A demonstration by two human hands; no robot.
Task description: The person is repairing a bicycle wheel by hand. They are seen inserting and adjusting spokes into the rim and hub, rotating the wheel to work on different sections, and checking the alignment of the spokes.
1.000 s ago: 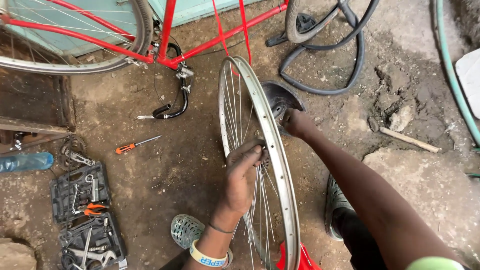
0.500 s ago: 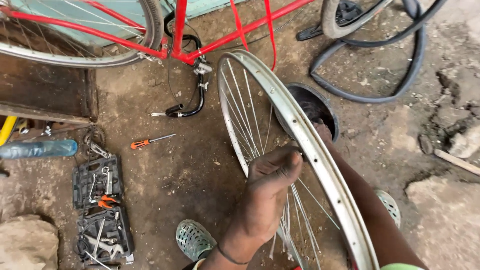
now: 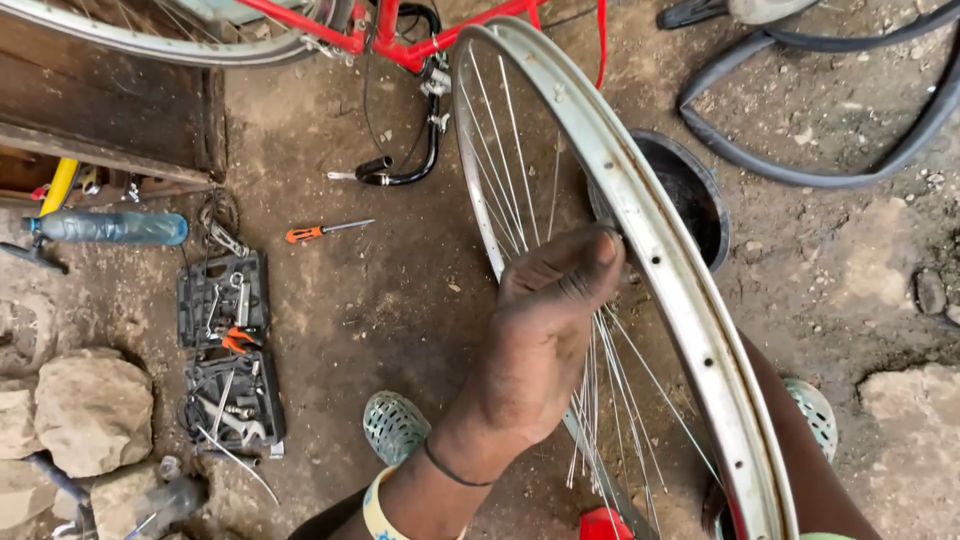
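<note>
**Left hand pinching spokes, wheel stood up in front of you**

Your left hand [image 3: 545, 345] has its fingers drawn together on the spokes [image 3: 600, 400] inside the bare wheel rim [image 3: 650, 250], which stands upright between your feet. Your right forearm [image 3: 800, 470] runs behind the rim, hand hidden, can't tell its grip. Further out on the dirt: open tool case [image 3: 225, 350], orange screwdriver [image 3: 325, 231], red bike frame [image 3: 400, 35].

The left hand [image 3: 545, 345] has its fingertips at the spokes [image 3: 600, 380], where they cover whatever they pinch. Behind the wheel rim [image 3: 650, 230] the right forearm [image 3: 800, 450] runs up out of sight, its hand fully hidden. Below the grip, the rim and spokes leave the bottom edge. The toolbox [image 3: 225, 350] pieces are too small to tell.
</note>
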